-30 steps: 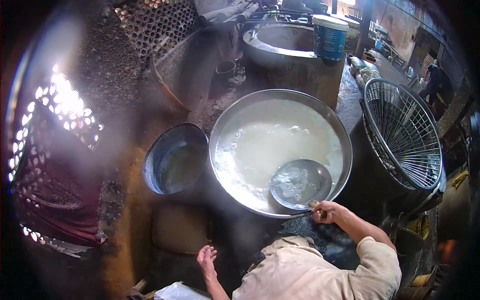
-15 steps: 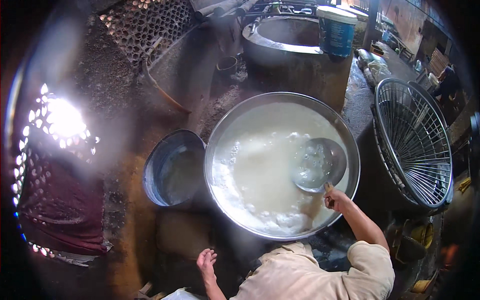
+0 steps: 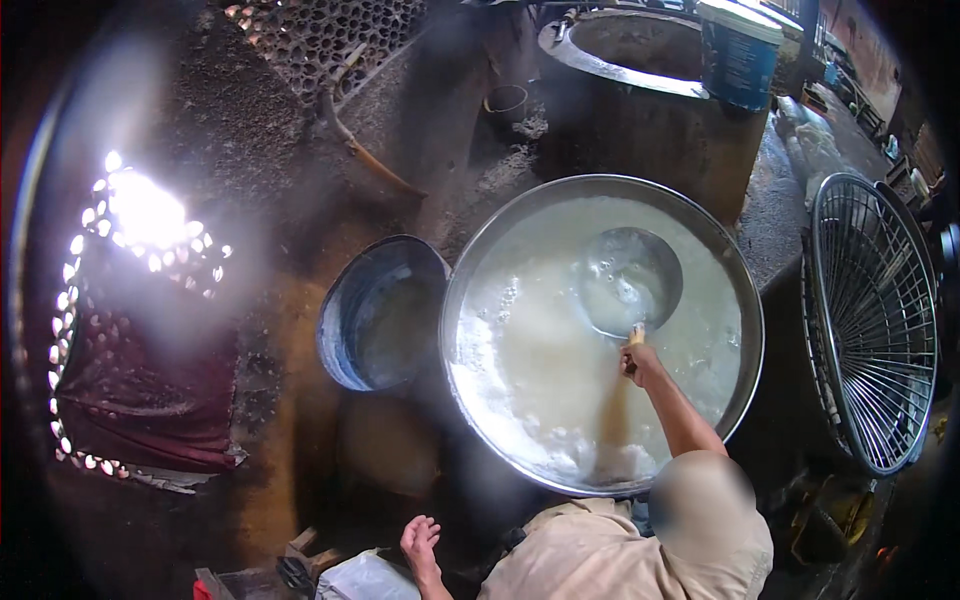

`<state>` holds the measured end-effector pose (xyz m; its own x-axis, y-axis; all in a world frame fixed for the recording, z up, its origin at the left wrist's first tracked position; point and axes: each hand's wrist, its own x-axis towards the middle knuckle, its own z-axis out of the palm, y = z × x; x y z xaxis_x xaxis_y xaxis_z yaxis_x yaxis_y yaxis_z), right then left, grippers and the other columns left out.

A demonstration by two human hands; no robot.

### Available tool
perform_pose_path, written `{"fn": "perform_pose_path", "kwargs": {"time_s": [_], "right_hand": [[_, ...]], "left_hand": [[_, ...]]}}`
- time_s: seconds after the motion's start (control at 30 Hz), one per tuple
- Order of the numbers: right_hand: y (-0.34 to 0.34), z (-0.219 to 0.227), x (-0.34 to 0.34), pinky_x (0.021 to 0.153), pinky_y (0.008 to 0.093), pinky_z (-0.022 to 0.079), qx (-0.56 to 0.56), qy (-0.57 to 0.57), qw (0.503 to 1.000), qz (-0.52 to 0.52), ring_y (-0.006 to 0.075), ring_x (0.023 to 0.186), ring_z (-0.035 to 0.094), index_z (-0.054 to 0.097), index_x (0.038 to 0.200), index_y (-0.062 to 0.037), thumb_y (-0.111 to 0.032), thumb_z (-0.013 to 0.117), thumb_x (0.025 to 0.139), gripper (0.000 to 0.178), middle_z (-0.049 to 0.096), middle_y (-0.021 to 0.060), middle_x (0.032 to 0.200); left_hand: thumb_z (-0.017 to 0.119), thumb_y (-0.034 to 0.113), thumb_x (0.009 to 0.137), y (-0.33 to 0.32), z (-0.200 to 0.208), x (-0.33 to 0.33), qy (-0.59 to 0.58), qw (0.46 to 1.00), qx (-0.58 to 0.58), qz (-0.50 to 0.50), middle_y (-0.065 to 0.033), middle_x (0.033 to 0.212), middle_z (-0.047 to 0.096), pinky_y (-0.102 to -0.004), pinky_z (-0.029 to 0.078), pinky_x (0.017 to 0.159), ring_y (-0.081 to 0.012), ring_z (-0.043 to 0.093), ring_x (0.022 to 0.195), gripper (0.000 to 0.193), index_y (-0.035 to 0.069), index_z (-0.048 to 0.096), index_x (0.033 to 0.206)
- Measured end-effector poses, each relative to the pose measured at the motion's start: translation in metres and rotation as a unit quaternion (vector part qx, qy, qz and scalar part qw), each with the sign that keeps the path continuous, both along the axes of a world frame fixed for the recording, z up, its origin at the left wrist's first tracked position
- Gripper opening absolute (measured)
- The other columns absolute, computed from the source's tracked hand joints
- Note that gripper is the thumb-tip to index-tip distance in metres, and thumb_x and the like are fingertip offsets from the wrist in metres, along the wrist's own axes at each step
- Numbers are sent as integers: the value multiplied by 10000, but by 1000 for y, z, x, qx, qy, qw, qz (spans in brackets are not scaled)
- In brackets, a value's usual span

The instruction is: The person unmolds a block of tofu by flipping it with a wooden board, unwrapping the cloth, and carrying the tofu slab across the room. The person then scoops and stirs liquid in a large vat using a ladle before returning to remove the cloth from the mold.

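Note:
My right hand (image 3: 640, 362) is closed round the short handle of a wide, round metal ladle (image 3: 660, 290). The ladle's bowl sits in cloudy whitish liquid (image 3: 540, 370), toward the far part of a large round metal vat (image 3: 600, 186), with some liquid and bubbles inside it. White foam (image 3: 483, 375) gathers along the vat's left and near sides. Low and to the left of the vat, my left hand (image 3: 421, 541) hangs empty with its fingers loosely bent and apart.
A deep metal bucket (image 3: 335, 350) adjoins the vat's left side. On the right leans a large wire basket (image 3: 880, 330). Behind stand a round basin (image 3: 640, 45) and a blue tub with a white lid (image 3: 738, 60). A dark red cloth (image 3: 145, 390) lies far left.
My right hand has carried the ladle from the vat's near right side leftward and farther from me. The left hand stays empty. The whole view has shifted a little.

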<state>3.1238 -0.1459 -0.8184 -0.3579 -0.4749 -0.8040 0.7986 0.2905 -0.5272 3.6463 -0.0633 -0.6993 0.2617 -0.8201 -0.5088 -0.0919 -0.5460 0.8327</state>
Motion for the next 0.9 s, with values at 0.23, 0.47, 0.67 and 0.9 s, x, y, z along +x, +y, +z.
{"fn": "perform_pose_path", "kwargs": {"time_s": [0.23,0.47,0.67,0.9], "right_hand": [[-64,-7,58,352,214,335,-40,-70,997,2,94,426,400,423,713,-63,11,470,756,98,417,3,555],[-83,3,114,329,199,341,-116,-200,973,-11,77,406,387,328,829,-93,8,483,774,193,370,-8,562],[-67,6,159,326,197,360,-114,-224,968,-6,80,395,396,332,818,-89,-16,477,792,164,383,-3,545],[-31,7,195,314,179,308,-116,-237,964,-28,62,370,348,335,704,-79,-14,451,800,163,343,-19,509]], "left_hand": [[508,251,823,12,0,5,-6,1000,2,15,-108,945,580,-287,435,712,-177,573,808,321,16,514,1042],[511,250,827,9,3,9,5,1000,-15,-5,-103,948,580,-285,431,711,-178,573,812,313,21,516,1040],[510,245,826,12,-5,33,26,999,-35,-15,-103,948,580,-287,429,710,-178,572,818,307,23,518,1039],[496,224,832,19,-13,68,47,997,-50,-31,-105,947,579,-299,431,716,-181,571,817,287,23,519,1036]]}}
